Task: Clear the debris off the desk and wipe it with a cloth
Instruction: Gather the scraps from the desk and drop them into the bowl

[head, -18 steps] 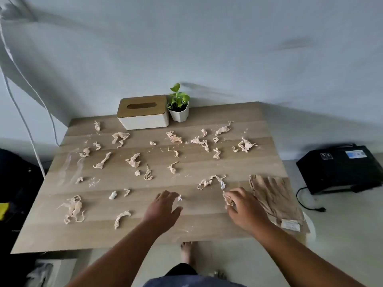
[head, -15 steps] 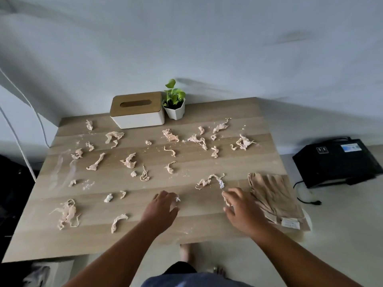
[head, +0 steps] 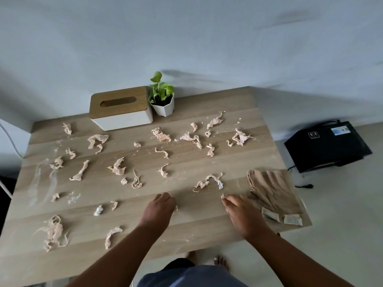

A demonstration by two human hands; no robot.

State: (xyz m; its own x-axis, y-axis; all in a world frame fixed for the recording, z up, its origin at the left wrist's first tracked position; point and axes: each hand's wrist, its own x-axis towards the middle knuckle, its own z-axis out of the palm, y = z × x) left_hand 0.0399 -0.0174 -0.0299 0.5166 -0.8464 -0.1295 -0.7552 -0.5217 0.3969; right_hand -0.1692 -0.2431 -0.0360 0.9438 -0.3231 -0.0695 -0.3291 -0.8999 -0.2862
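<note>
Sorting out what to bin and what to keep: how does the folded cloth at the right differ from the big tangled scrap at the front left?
The folded cloth lies flat and tan with labels at its near edge; the tangled scrap is shredded, crumpled, paler pink and smaller. Both lie on the desk, untouched.

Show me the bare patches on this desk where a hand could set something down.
Barest: the near edge of the desk between the two forearms, and the far right corner behind the plant. Scraps crowd the middle and left; the cloth fills the near right.
</note>
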